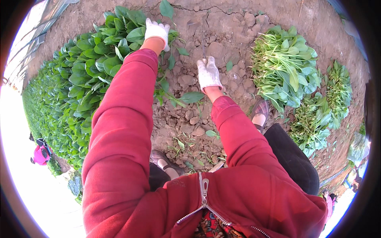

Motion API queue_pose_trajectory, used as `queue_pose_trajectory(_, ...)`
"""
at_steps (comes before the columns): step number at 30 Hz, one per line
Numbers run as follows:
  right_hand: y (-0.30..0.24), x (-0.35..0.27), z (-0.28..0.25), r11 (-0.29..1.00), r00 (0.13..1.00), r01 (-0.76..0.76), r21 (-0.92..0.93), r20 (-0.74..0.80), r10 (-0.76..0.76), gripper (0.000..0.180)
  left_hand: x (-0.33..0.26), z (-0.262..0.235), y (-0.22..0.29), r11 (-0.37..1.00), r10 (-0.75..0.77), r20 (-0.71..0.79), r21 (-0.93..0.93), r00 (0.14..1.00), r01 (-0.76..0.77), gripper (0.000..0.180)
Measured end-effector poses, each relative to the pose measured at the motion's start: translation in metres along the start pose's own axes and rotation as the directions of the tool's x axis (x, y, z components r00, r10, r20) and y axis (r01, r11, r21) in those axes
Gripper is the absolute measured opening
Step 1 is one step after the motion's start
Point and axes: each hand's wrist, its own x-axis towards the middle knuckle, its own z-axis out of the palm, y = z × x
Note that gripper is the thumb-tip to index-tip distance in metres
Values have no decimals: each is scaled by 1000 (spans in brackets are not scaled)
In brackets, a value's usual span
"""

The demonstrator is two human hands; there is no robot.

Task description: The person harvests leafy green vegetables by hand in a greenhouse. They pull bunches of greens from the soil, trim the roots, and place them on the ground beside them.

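Observation:
My left hand (156, 31), in a white glove, is closed at the edge of the standing spinach (89, 71). Green stems and leaves stick out beside its fingers, and the fingertips are hidden. Over bare soil to the right, my right hand (208, 73) wears a soiled white glove. It is closed round the hidden handle of a small hand hoe (203, 41) with a thin metal shaft. The hoe's far end rests near the soil, ahead of both hands.
A large heap of cut spinach (283, 65) lies on the right, with smaller heaps (313, 119) behind it. Loose leaves (191, 97) and clods cover the soil between my shoes (260, 109). At the far left edge is a pink-clad person (41, 154).

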Motion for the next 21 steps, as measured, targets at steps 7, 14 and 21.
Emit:
queue_pose_trajectory(7,-6,3,12,994,998,43,-98,42,-39,40,-5,28,8,994,-85,-111,-82,990,76,86)
queue_pose_trajectory(14,-12,11,40,973,997,0,-232,72,17,37,-6,43,13,985,-138,-180,-131,974,115,71)
queue_pose_trajectory(21,-27,36,56,931,985,-19,-365,154,80,38,-10,46,14,978,-153,-150,-163,977,128,67)
